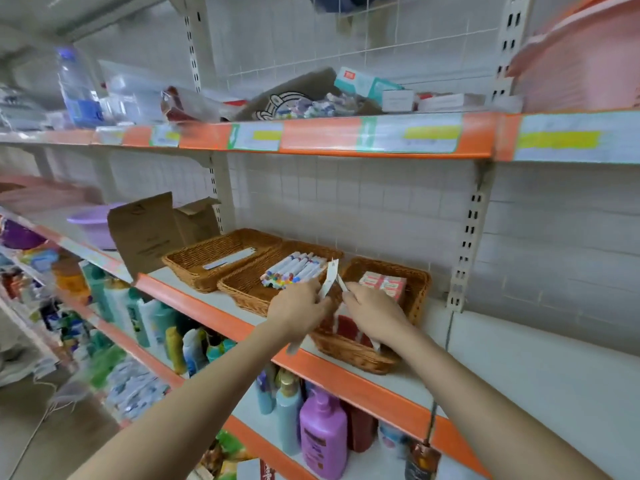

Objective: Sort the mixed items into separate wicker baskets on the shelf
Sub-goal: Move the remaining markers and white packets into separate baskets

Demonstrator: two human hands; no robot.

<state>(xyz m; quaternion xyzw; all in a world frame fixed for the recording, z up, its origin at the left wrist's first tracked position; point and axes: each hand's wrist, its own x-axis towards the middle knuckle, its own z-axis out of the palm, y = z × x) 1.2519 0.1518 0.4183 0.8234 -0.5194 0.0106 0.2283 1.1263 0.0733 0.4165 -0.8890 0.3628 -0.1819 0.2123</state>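
Three wicker baskets stand side by side on the middle shelf. The left basket [194,268] holds a flat grey-white strip [229,259]. The middle basket [242,289] holds a bundle of white markers with coloured caps [294,270]. The right basket [412,296] holds pink and red small boxes [382,284]. My left hand [298,308] pinches a thin white flat item [329,277] between the middle and right baskets. My right hand [375,311] is over the right basket and pinches another thin white item [341,283]. Both items are blurred.
An open cardboard box [156,230] and a purple basin [91,223] stand left of the baskets. The upper shelf [311,136] carries a water bottle, mixed packets and pink tubs [581,64]. Lotion and shampoo bottles [322,434] fill the shelf below. Bare shelf lies right of the baskets.
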